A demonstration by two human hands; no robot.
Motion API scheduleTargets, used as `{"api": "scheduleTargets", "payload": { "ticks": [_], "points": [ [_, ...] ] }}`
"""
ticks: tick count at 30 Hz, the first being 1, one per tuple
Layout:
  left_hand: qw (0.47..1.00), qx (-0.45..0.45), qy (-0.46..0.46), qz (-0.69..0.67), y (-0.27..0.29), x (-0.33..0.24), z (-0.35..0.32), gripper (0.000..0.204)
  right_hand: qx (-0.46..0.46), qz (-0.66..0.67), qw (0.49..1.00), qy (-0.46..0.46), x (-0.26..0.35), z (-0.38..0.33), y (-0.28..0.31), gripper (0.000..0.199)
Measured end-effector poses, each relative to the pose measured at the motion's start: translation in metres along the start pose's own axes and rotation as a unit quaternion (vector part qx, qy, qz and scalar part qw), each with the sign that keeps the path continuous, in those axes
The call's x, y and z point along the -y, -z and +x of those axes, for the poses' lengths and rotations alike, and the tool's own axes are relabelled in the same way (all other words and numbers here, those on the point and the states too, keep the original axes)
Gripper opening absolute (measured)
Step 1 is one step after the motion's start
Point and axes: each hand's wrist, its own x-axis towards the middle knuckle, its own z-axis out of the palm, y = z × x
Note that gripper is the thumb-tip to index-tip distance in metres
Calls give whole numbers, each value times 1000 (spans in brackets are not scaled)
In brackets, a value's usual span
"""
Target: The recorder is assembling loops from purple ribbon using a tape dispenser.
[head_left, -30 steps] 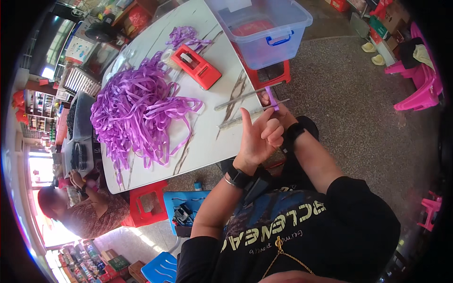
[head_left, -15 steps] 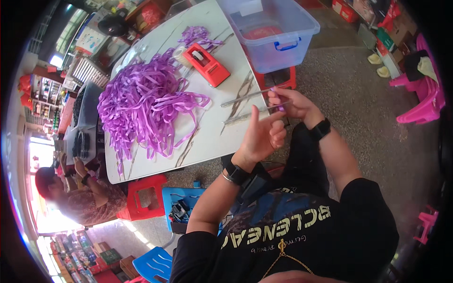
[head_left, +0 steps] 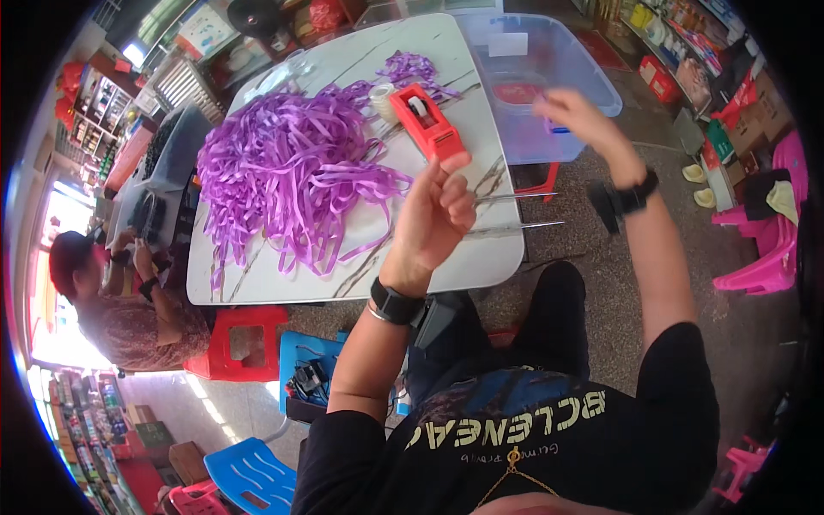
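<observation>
A large tangled heap of purple ribbon point(head_left: 292, 172) covers the left half of the marble-patterned table point(head_left: 481, 77). My left hand point(head_left: 436, 206) is raised over the table's near side, fingers loosely curled and apart, with nothing visible in them. Just beyond it stands a red tape dispenser point(head_left: 427, 124). Two thin metal rods point(head_left: 542, 225) jut past the table's right edge, with no ribbon visible on their tips. My right hand point(head_left: 579, 120), smeared by motion, is over the near side of the clear plastic bin point(head_left: 584, 81); a bit of purple ribbon point(head_left: 548, 126) shows at its pinched fingers.
A smaller purple ribbon pile point(head_left: 408, 67) and a tape roll point(head_left: 382, 99) lie near the dispenser. A red stool point(head_left: 236, 343) and blue chairs point(head_left: 253, 476) stand at the near left. Another person point(head_left: 129, 318) sits at the left. Pink chairs point(head_left: 764, 240) are at the right.
My right hand has left the rod tips and moved away to the bin, with purple at its fingers. My left hand has shifted left and curled somewhat. The view has turned slightly.
</observation>
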Motion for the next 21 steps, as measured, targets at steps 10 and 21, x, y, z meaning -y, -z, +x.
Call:
{"api": "scheduleTargets", "payload": {
  "ticks": [10,21],
  "points": [
    [986,85,-140,-34,-16,-49,0,34,118,224,967,-28,117,-19,-96,36],
    [879,-48,-362,305,-37,-35,14,34,150,335,928,-71,126,-120,-188,39]
  ]
}}
